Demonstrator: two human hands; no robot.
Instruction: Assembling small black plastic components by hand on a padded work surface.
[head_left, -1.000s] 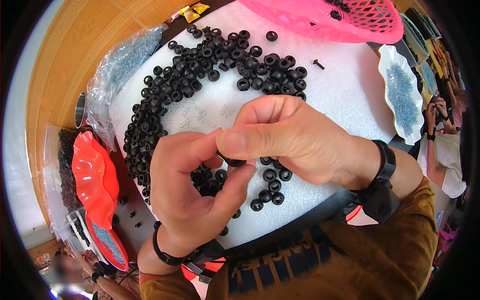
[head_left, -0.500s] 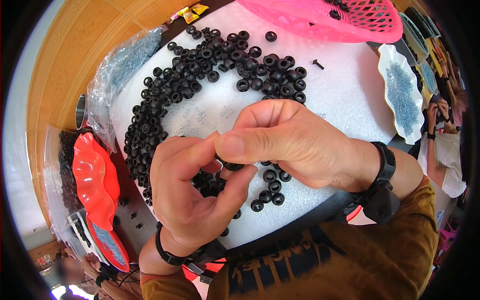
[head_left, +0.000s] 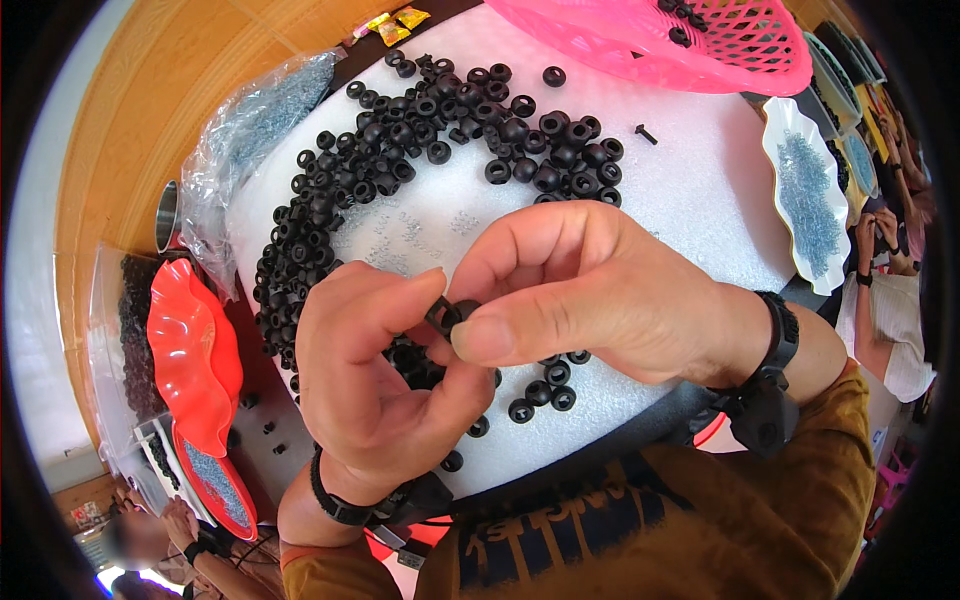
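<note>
Both hands meet over a white foam board (head_left: 690,200). My left hand (head_left: 370,390) and my right hand (head_left: 580,290) pinch one small black rubber ring (head_left: 445,315) between thumbs and fingertips. Many more black rubber rings (head_left: 400,150) lie in a curved heap across the board's far and left parts. A few loose rings (head_left: 545,385) lie just under my right hand. A small black screw (head_left: 646,133) lies alone at the far right of the board.
A pink mesh basket (head_left: 680,50) stands at the far edge. White scalloped plate (head_left: 810,200) with small metal parts sits right. A clear bag (head_left: 250,130) of metal parts lies far left. Red scalloped dishes (head_left: 190,360) are lower left. Other people sit at right and bottom left.
The hands have stayed together over the same spot; the fingers shifted slightly around the ring, which now shows between the thumbs.
</note>
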